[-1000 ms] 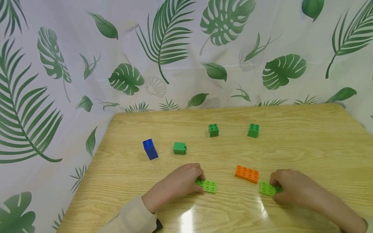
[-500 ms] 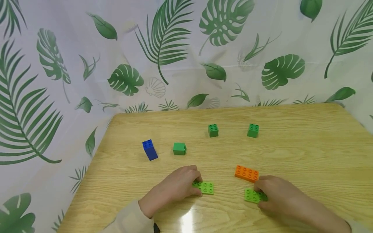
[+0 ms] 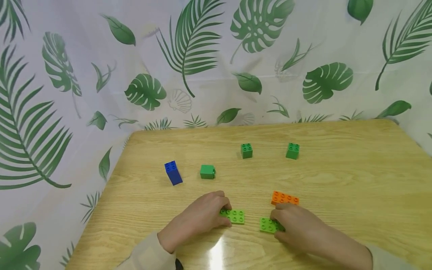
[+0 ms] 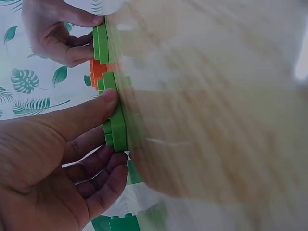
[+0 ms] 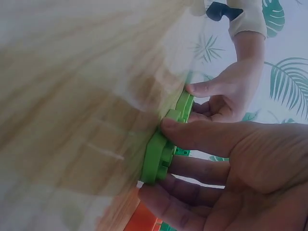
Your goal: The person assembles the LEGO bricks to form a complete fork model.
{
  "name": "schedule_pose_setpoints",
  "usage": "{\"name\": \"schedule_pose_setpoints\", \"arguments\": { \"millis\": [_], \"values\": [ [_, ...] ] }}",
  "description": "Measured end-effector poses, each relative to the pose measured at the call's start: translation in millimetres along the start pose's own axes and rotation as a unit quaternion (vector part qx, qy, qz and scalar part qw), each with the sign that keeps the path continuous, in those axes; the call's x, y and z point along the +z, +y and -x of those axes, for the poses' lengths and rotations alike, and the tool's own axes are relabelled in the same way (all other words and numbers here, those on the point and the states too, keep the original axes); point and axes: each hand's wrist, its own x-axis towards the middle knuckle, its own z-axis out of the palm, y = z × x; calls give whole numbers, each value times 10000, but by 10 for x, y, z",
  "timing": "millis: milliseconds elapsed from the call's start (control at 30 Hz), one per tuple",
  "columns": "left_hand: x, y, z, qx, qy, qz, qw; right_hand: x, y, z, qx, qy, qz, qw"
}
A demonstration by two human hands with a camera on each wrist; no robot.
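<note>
My left hand [image 3: 202,213] pinches the left end of a light green toy brick [image 3: 238,216] between thumb and fingers. The brick lies flat on the table, studs up. To its right, a second light green toy brick [image 3: 266,225] also lies studs up, and my right hand [image 3: 298,227] grips its right end, hiding that part. A narrow gap separates the two bricks. Just behind the right hand sits an orange brick [image 3: 283,197], its front edge partly covered by the fingers. In the left wrist view, the thumb presses the near side of the green brick [image 4: 118,127].
Farther back on the wooden table [image 3: 351,161] stand a green brick [image 3: 246,151] and another green brick [image 3: 292,151]. A third green brick [image 3: 207,171] lies on its side, beside a tall blue brick [image 3: 173,173]. A leaf-print curtain [image 3: 209,86] hangs behind the table.
My right hand has slid its light green brick leftward, past the front of the orange brick and near the other green one. The left hand and its brick have shifted slightly left.
</note>
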Motion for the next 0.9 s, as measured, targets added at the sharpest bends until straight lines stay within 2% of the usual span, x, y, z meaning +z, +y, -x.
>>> {"name": "schedule_pose_setpoints", "arguments": {
  "millis": [267, 467, 900],
  "values": [
    [1, -3, 12, -20, 25, 82, 10000, -8, -124, -115, -51, 176, 45, 9998],
    [-15, 8, 6, -154, -1, 106, 9998, -20, -202, -217, -38, 204, 76, 9998],
    [-27, -43, -53, -360, 286, 59, 9989, -71, -224, -458, -372, 273, -6, 9989]
  ]
}}
